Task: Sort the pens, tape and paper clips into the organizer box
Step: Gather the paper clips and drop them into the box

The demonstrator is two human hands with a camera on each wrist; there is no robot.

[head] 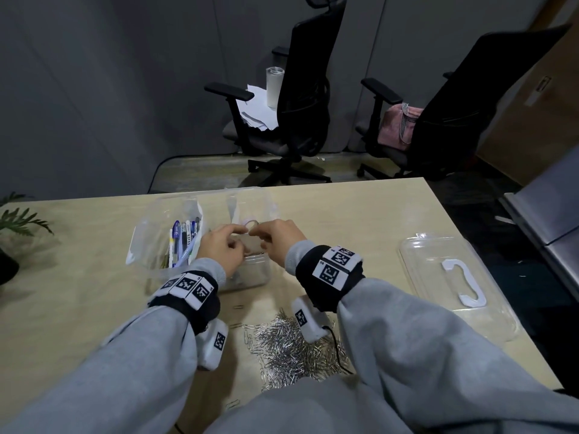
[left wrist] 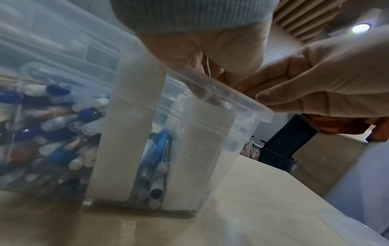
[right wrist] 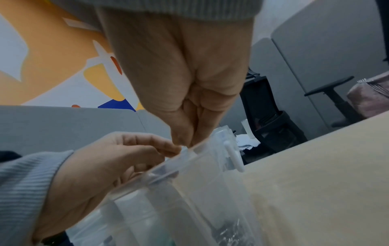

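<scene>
Both hands over the clear organizer box [head: 142, 245] on the worktop [head: 360, 220], left hand [head: 221, 247] and right hand [head: 280, 242] with fingers curled, pinching a small tape roll [head: 250, 225] between them, pens [head: 183, 242] in the box's left compartment, paper clips [head: 282, 349] heaped near, clear lid [head: 438, 277] at right

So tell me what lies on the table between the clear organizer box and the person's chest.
In the head view, a heap of silver paper clips lies on the beige table between the clear organizer box and the chest.

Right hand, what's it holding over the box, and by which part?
The right hand pinches something small above the organizer box; what it is, and where it is held, cannot be told.
</scene>
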